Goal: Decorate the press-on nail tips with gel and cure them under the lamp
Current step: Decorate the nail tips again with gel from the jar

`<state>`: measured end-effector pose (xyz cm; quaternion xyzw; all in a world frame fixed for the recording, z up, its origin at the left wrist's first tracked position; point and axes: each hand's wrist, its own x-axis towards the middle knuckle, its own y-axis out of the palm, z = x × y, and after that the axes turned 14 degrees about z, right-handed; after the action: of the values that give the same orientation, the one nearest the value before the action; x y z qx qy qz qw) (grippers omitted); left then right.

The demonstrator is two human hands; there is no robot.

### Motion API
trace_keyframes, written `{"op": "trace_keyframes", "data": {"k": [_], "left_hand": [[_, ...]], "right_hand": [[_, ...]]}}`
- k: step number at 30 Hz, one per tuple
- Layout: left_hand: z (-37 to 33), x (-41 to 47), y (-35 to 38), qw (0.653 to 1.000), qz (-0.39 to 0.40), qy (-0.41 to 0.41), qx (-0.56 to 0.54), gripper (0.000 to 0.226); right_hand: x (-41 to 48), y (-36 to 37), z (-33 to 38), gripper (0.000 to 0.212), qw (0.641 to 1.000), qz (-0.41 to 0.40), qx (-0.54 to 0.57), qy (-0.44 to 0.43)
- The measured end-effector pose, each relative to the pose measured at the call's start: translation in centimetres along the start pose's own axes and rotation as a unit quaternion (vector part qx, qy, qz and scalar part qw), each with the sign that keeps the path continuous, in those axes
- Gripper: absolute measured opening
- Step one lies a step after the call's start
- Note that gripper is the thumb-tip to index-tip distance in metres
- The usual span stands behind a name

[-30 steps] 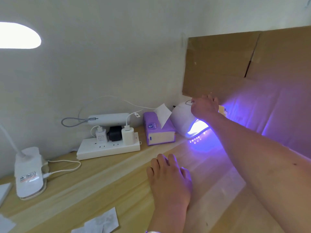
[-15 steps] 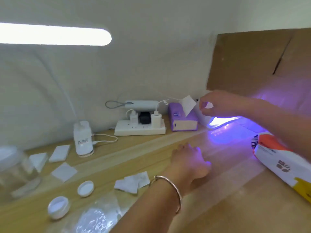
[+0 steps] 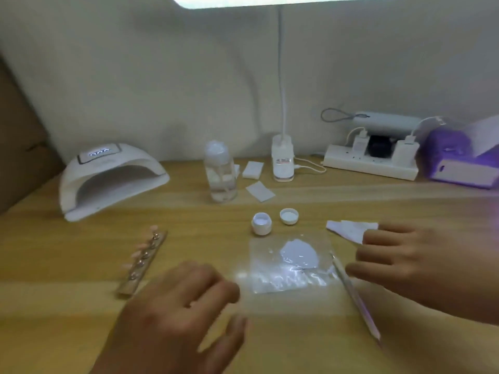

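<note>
Nail tips of pink plastic (image 3: 135, 254) sit on a gold strip (image 3: 135, 282) left of centre, below the white domed lamp (image 3: 108, 176), while left hand (image 3: 178, 306) and right hand (image 3: 413, 265) are loosely spread, holding nothing.

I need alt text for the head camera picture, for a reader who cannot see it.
Two empty hands, the left hand and right hand, hover over a wooden desk beside a clear sheet bearing a white blob. A strip of nail tips lies left of it, a curing lamp farther back.
</note>
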<state>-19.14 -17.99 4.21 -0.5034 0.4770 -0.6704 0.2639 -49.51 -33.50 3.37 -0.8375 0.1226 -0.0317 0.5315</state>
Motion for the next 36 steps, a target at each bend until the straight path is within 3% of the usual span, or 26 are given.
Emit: {"op": "trace_keyframes", "data": {"k": [3,6,9,11,14,17,21,24,27,31,36], "left_hand": [[5.1,-4.4,-0.4,0.981,-0.003,-0.193,0.022,0.039],[8.4,-7.7,0.2,0.938,0.037,-0.342,-0.033,0.067],[9.5,-8.3,1.1,0.897,0.123,-0.416,-0.083,0.080],[9.6,-7.6,1.7,0.886,0.136,-0.423,-0.129,0.065],[10.0,-6.0,2.0,0.889,0.109,-0.410,-0.172,0.032],[10.7,-5.2,2.1,0.881,0.111,-0.410,-0.207,0.023],[11.4,-5.5,2.0,0.864,0.120,-0.413,-0.264,0.021],[10.3,-5.9,1.4,0.853,0.077,-0.385,-0.344,0.039],[8.0,-5.0,0.8,0.877,0.089,-0.299,-0.365,0.045],[4.4,-1.3,0.8,0.940,0.147,-0.129,-0.280,0.019],[1.6,2.6,3.0,0.930,0.211,-0.025,-0.299,0.014]], "right_hand": [[-0.1,4.0,0.0,0.019,0.999,-0.041,-0.033,-0.014],[-0.7,8.4,0.3,0.035,0.997,-0.071,-0.013,-0.006],[-1.2,11.7,0.3,0.054,0.997,-0.064,-0.053,-0.010],[-1.2,13.1,0.4,0.057,0.992,-0.096,-0.076,0.010],[-1.9,14.2,0.8,0.057,0.988,-0.108,-0.111,0.021],[-2.0,11.2,-0.6,0.051,0.981,-0.159,-0.106,0.023],[1.6,3.9,-0.2,0.027,0.935,-0.320,0.067,0.141],[3.5,0.8,1.8,0.006,0.895,-0.314,0.242,0.203],[4.9,0.1,2.9,0.007,0.826,-0.289,0.416,0.249],[6.3,1.0,3.1,0.010,0.788,-0.281,0.476,0.272],[6.1,1.8,2.9,0.013,0.764,-0.274,0.513,0.280]]}}
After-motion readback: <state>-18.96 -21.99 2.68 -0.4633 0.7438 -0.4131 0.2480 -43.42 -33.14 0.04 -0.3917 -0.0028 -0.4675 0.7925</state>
